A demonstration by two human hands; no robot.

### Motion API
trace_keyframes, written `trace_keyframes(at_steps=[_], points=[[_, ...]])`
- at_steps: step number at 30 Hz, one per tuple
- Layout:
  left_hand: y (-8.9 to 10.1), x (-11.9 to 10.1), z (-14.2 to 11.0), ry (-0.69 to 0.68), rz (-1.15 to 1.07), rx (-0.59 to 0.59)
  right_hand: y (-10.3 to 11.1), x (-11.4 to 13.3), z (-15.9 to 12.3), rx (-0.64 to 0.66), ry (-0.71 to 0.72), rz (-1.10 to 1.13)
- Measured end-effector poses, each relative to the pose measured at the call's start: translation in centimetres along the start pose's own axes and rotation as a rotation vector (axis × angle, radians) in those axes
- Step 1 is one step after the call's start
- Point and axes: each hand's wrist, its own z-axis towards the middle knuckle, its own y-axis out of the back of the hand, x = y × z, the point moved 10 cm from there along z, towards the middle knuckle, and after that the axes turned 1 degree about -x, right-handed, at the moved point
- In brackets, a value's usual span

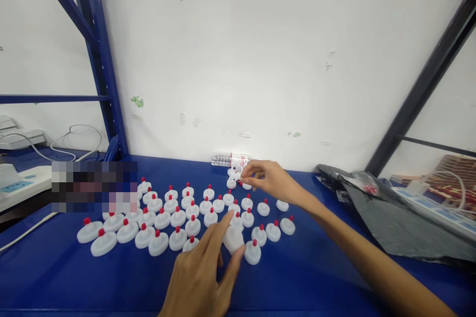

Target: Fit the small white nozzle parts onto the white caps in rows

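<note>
My left hand [203,270] is in the lower middle, with thumb and index finger closed round a squat white plastic bottle [234,240]. No red tip shows clearly on this piece. Farther back, my right hand [273,179] has its fingertips pinched together beside a small cluster of white caps [231,182]. What lies between those fingertips is too small to make out. Several squat white bottles with red tips [177,238] stand upright in loose rows, mostly to the left. One such bottle [253,252] is just right of my left thumb.
Against the wall lies a clear plastic bottle [223,159] with a red and white label. At right are a grey plastic bag [375,223] and a power strip [435,208]. Another power strip [26,183] and cables are at left. Blue shelf posts [104,59] frame the blue tabletop [122,282].
</note>
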Motion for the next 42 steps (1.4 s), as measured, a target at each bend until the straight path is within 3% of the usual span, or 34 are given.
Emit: trace_keyframes(at_steps=[3,9,13,22,26,31,35,39,42], points=[[0.3,-0.1,0.0,-0.006,0.022,-0.035,0.2,2.9,-3.2,-0.021,-0.005,0.164],[0.4,-0.1,-0.3,-0.031,0.021,-0.049,-2.9,5.0,-7.3,-0.045,-0.057,0.357],[0.7,-0.3,-0.3,-0.034,-0.007,-0.059,-4.0,4.6,-7.8,-0.104,-0.038,0.405],[1.6,-0.8,-0.3,-0.07,-0.065,-0.084,-5.2,2.7,-8.1,-0.056,-0.179,0.893],[1.6,-1.0,-0.3,-0.083,-0.059,-0.084,-5.1,2.7,-8.2,-0.093,-0.157,0.863],[1.5,-0.7,-0.4,-0.046,-0.058,-0.087,-4.7,2.9,-8.4,-0.179,-0.133,0.664],[1.4,-1.4,-0.2,-0.1,-0.02,-0.064,-2.9,3.8,-9.4,-0.212,-0.1,0.438],[1.3,-1.7,0.0,-0.088,0.02,-0.017,3.5,2.8,-12.1,-0.416,-0.115,0.033],[1.3,-1.5,0.0,-0.047,0.015,-0.008,7.8,-0.9,-14.5,-0.532,-0.256,-0.168]])
